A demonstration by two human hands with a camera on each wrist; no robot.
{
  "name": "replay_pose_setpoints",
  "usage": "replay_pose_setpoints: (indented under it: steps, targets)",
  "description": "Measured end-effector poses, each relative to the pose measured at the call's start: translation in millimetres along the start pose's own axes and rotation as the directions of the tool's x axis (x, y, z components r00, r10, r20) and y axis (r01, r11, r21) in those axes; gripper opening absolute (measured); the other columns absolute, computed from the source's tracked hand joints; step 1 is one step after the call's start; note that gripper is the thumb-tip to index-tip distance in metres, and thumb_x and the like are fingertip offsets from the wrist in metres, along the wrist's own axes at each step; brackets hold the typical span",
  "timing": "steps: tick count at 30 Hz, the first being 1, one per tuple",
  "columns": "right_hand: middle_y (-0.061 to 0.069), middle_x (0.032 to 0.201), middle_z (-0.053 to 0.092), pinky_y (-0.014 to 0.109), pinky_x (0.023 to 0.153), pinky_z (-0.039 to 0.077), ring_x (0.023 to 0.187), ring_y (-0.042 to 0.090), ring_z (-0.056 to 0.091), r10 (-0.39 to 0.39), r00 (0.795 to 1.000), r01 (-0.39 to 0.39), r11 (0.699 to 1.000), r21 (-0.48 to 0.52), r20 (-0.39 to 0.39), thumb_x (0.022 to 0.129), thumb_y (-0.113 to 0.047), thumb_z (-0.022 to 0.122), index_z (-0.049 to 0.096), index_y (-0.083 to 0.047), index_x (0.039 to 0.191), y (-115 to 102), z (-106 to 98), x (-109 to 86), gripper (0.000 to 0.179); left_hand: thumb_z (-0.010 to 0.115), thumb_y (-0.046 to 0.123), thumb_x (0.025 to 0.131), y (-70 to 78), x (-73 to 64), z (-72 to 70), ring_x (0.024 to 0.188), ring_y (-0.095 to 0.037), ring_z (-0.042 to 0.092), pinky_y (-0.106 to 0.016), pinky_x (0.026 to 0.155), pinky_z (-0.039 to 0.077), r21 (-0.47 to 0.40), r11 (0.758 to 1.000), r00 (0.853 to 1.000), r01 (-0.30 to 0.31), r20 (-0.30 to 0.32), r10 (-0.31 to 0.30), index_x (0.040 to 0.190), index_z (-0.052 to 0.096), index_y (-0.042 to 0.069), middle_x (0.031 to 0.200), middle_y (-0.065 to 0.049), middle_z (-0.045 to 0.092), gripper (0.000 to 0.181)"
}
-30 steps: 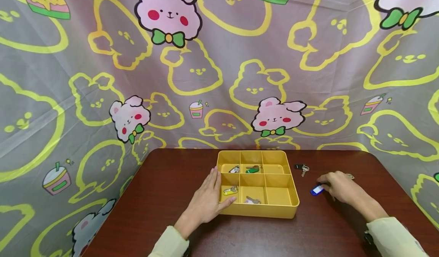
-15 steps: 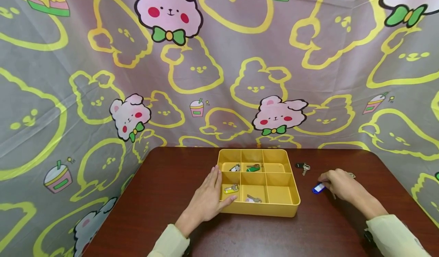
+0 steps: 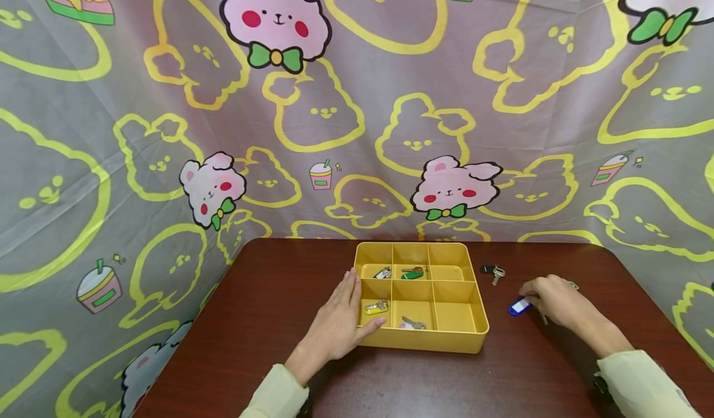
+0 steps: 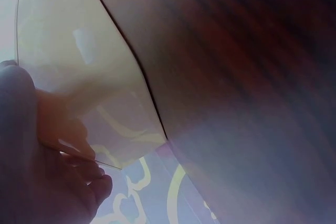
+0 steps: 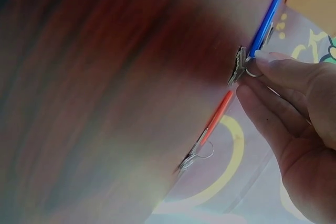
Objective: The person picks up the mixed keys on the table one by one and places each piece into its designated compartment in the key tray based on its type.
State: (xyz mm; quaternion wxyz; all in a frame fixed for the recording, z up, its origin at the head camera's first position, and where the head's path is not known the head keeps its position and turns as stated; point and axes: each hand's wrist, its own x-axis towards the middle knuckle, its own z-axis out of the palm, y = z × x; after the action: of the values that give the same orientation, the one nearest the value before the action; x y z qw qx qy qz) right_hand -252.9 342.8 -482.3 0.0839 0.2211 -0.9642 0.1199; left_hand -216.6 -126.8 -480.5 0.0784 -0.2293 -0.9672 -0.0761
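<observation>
My left hand (image 3: pixel 331 325) lies along the left side of a yellow six-compartment box (image 3: pixel 429 340). Its fingers are straight against the side wall, and the thumb reaches over the front rim. To the right of the box, my right hand (image 3: pixel 560 303) pinches a blue key tag (image 3: pixel 519 306) at its ring end, between thumb and fingertips. In the right wrist view, a metal key (image 5: pixel 239 65) hangs from the ring by the fingertips. Inside the box, a yellow key tag (image 3: pixel 376 307) lies front left and a green key tag (image 3: pixel 412 275) back middle.
A black key tag (image 3: pixel 488 269) with keys lies on the brown table (image 3: pixel 268 294) behind the right hand. A red key tag (image 5: pixel 218 114) lies beside that hand. The box also holds a key (image 3: pixel 413 322) front middle. A patterned curtain (image 3: pixel 346 126) surrounds the table.
The right hand stays at the blue key tag, which has shifted very slightly. The left hand keeps its place on the box. The whole head view has moved a little.
</observation>
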Motion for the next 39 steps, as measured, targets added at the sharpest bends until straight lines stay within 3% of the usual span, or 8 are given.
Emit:
replay_pose_setpoints:
  steps: [9, 20, 33, 39]
  targets:
    - [-0.011, 0.067, 0.062, 0.024, 0.053, 0.038, 0.057, 0.002, 0.045, 0.047, 0.998, -0.045, 0.998, -0.042, 0.043, 0.088, 0.001, 0.078, 0.078, -0.009, 0.084, -1, -4, -3.0, 0.010, 0.034, 0.077, 0.102, 0.4, -0.9, -1.3, 0.164, -0.037, 0.019, -0.046, 0.132, 0.029, -0.005, 1.000, 1.000, 0.004, 0.006, -0.004, 0.163, 0.026, -0.006, 0.175, -0.025, 0.015, 0.103]
    - [-0.011, 0.059, 0.053, 0.023, 0.049, 0.036, 0.053, 0.005, 0.043, 0.066, 0.996, -0.060, 0.995, -0.083, 0.066, 0.089, 0.003, 0.074, 0.071, -0.013, 0.072, -2, -6, -6.6, 0.024, 0.035, 0.076, 0.103, 0.8, -1.1, -1.8, 0.164, -0.038, 0.020, -0.047, 0.131, 0.030, -0.014, 1.000, 1.000, 0.006, 0.008, -0.006, 0.163, 0.027, -0.007, 0.175, -0.024, 0.015, 0.103]
    - [-0.007, 0.058, 0.051, 0.026, 0.050, 0.036, 0.055, 0.010, 0.043, 0.077, 0.996, -0.069, 0.987, -0.142, 0.052, 0.086, 0.007, 0.070, 0.065, -0.015, 0.067, -9, -18, -3.9, 0.030, 0.036, 0.075, 0.103, 0.7, -1.1, -2.5, 0.164, -0.037, 0.020, -0.046, 0.131, 0.030, -0.010, 1.000, 1.000, 0.001, 0.001, -0.001, 0.163, 0.027, -0.007, 0.175, -0.025, 0.015, 0.102]
    - [-0.008, 0.059, 0.047, 0.028, 0.050, 0.033, 0.057, 0.012, 0.040, 0.048, 0.999, -0.044, 0.985, -0.165, 0.017, 0.085, 0.009, 0.067, 0.062, -0.017, 0.063, -13, -24, -4.3, 0.034, 0.030, 0.078, 0.102, 0.1, -1.4, -2.1, 0.165, -0.035, 0.016, -0.045, 0.132, 0.029, -0.002, 1.000, 1.000, 0.003, 0.011, -0.003, 0.163, 0.026, -0.007, 0.176, -0.023, 0.013, 0.105]
